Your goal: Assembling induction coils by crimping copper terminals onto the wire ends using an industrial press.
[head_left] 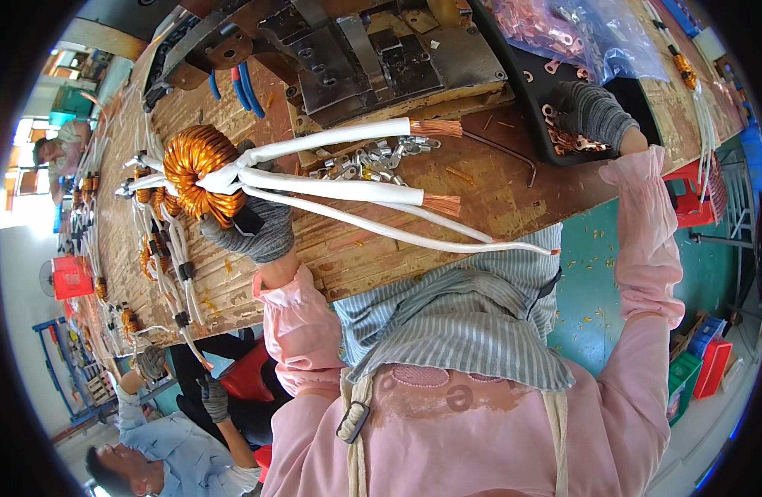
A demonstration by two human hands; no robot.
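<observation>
Holding coil [202, 149] abv worn wd bench [348, 269], grn flr [589, 298] below.

Left hand in grey knitted glove [263, 237]: closed in a grip, fingers partly hidden. Right hand in grey knitted glove [594, 113]: back upward, pink-sleeved right arm [644, 240] extended forward.

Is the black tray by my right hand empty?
No, it holds something: copper pieces lie inside the black tray, beside your right hand.
</observation>
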